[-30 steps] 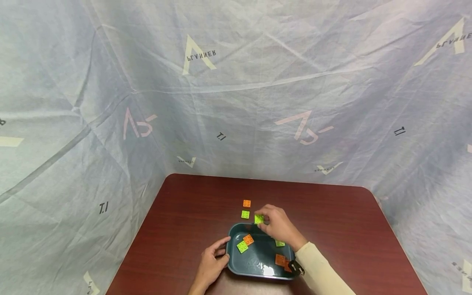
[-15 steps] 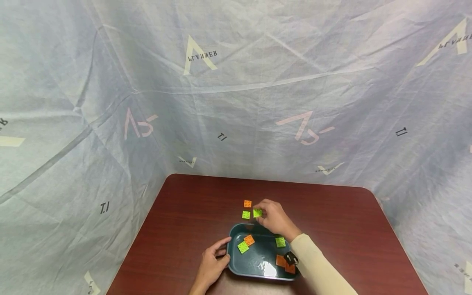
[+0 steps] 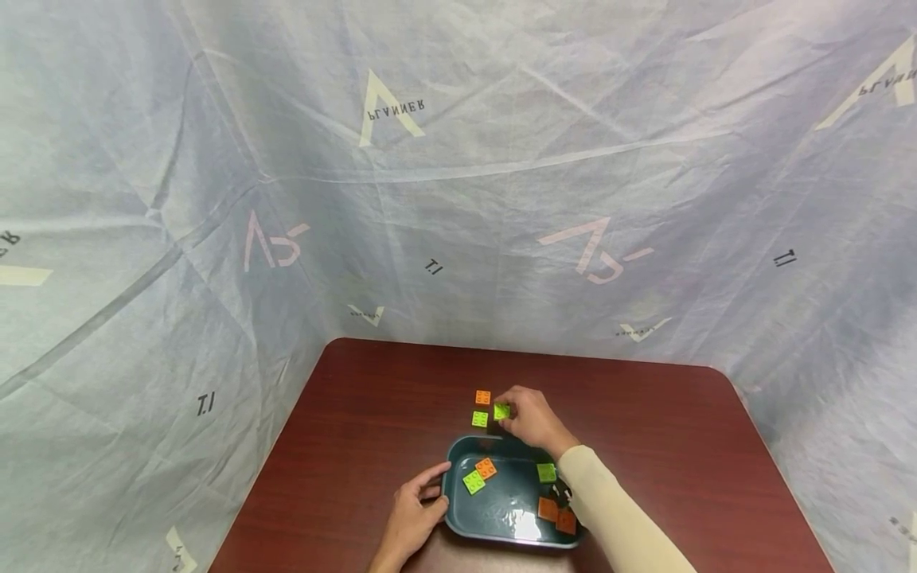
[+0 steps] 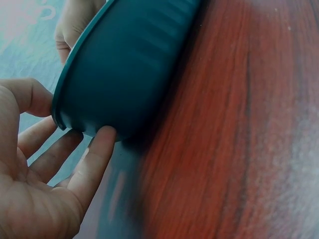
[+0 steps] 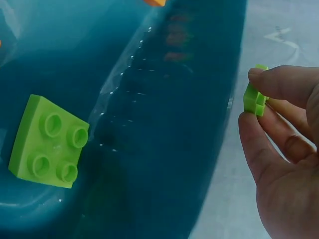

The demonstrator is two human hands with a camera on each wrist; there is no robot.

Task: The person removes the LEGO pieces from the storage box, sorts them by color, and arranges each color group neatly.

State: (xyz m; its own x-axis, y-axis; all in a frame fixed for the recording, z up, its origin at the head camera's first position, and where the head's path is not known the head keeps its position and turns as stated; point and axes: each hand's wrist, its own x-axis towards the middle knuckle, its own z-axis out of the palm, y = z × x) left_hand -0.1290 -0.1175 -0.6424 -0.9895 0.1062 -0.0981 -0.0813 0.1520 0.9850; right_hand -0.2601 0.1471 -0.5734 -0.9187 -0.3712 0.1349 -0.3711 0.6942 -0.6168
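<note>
My right hand [image 3: 532,415] pinches a light green toy building brick [image 5: 255,99] between thumb and fingertips, past the far rim of a dark teal tray [image 3: 501,521]. Just left of it on the table lie another green brick [image 3: 480,419] and an orange brick [image 3: 483,397]. My left hand [image 3: 415,513] holds the tray's left side; in the left wrist view its bent thumb meets the rim and its fingertips [image 4: 105,134] touch the outer wall. Inside the tray, a green brick [image 3: 474,482] touches an orange one [image 3: 486,468] on the left.
At the tray's right lie a green brick [image 3: 547,473] and two orange bricks [image 3: 548,508], partly near my right sleeve [image 3: 616,509]. The reddish-brown table [image 3: 344,446] ends at a grey printed cloth [image 3: 458,199] hanging behind and at both sides.
My right hand has carried its green brick from over the tray's far rim to the table beyond, beside the other loose bricks. My left hand stays at the tray.
</note>
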